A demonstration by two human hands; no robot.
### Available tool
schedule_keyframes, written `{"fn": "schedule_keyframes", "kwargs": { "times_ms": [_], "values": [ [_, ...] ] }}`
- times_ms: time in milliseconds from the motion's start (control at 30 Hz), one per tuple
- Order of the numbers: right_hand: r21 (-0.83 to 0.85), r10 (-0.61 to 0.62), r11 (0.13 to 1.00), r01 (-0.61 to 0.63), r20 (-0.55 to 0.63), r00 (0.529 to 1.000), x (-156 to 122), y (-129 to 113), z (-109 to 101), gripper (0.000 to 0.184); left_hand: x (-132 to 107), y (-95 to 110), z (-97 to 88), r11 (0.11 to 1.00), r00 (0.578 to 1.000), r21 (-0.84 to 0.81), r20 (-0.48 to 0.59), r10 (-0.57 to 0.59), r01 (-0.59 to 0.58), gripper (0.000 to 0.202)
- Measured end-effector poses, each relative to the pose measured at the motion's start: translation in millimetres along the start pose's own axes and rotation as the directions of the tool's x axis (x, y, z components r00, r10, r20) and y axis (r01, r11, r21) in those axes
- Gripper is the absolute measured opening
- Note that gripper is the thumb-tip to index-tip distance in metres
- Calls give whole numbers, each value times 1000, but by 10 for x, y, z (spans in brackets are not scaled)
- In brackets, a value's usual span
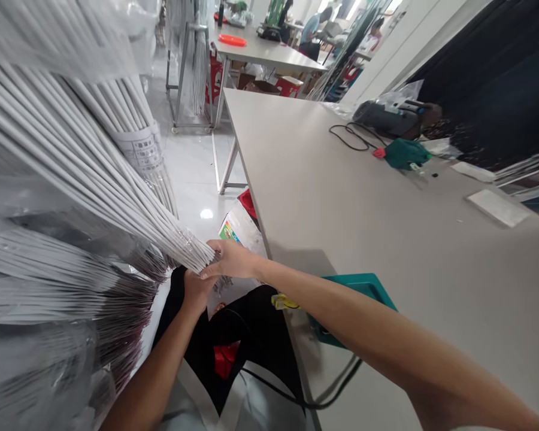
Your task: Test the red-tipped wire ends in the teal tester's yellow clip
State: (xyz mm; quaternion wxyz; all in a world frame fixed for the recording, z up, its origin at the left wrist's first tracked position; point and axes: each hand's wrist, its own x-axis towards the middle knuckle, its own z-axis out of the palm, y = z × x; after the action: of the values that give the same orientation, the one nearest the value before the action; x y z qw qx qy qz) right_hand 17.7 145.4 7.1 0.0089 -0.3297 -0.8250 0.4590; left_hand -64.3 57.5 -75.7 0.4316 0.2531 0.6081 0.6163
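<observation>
A bundle of white cables [161, 221] slants down from the upper left, its lower end between my two hands. Thumb and fingers of my right hand [231, 258] close around the bundle near its cut ends. Just below, my left hand [199, 290] cups the underside of the same bundle, its fingers partly hidden behind the cables. Dark, thin wire tips show past my hands. Behind the held bundle hangs another white cable bundle [141, 149] with a printed label wrapped around it.
More plastic-wrapped cable bundles [49, 263] hang at the left. The grey table [341, 197] on the right bears a teal tray [372, 284] with a yellow-handled tool [284, 301], a green pouch [406, 154] and a dark machine [386, 117]. Under its edge lies a printed carton [238, 227]. People work far back.
</observation>
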Motion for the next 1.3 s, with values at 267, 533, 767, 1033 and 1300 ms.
{"fn": "schedule_keyframes", "kwargs": {
  "times_ms": [267, 533, 767, 1033, 1300],
  "values": [
    [135, -63, 990, 48, 105, 993, 18, 59, -33, 18, -142, 44, -239, 1000, 997, -13, 80, -16, 17, 22],
    [22, -82, 997, 80, 130, 988, 18, -26, -99, 11, -169, -15, -346, 999, 999, -36, 42, -17, 18, 25],
    [-59, -37, 997, 45, 134, 990, 5, -70, -148, 15, -157, -47, -387, 1000, 1000, -13, -1, -21, 21, 23],
    [19, -27, 1000, 25, 119, 992, 47, -67, -56, 30, -130, -110, -316, 999, 999, -25, -41, -32, 31, 24],
    [60, -13, 998, 6, 114, 993, 94, 14, 56, 17, -132, -72, -347, 1000, 1000, -14, -15, -4, 4, 20]
  ]
}}
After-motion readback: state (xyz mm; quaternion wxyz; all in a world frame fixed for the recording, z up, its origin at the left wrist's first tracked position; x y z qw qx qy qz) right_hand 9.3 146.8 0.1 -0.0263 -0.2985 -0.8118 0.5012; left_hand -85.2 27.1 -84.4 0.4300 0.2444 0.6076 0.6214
